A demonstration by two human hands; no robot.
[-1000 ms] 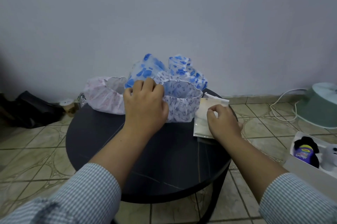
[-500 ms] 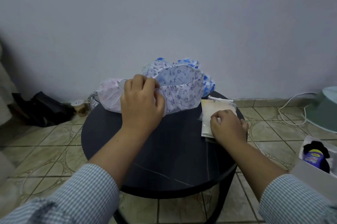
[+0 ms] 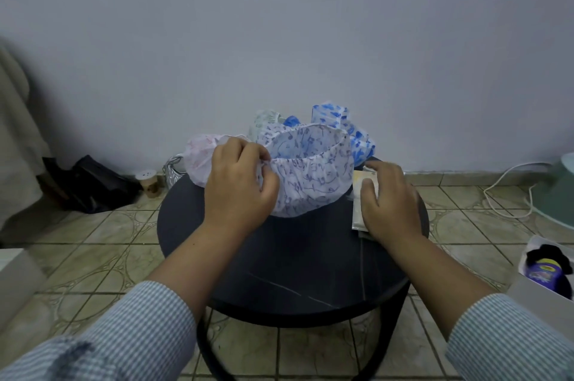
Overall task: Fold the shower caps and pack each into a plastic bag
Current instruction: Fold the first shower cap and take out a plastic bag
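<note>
My left hand [image 3: 239, 185] pinches the elastic rim of a white shower cap with blue-purple print [image 3: 310, 175] and holds it a little above the round dark table [image 3: 295, 272], its opening facing me. Behind it lie a pink cap [image 3: 198, 157], a pale greenish cap [image 3: 264, 123] and a blue-spotted cap [image 3: 357, 138]. My right hand [image 3: 388, 200] rests on a small stack of flat plastic bags [image 3: 357, 210] at the table's right side and covers most of it.
An open white box [image 3: 528, 290] holding a blue bottle [image 3: 543, 269] stands at the lower right. A green basin [image 3: 562, 188] and a white cable [image 3: 503, 188] lie on the tiled floor to the right. A black bag [image 3: 93, 185] and a small jar [image 3: 149, 182] sit by the wall on the left.
My left hand has raised the printed cap off the pile, and its opening now faces me. My right hand has stayed on the bags.
</note>
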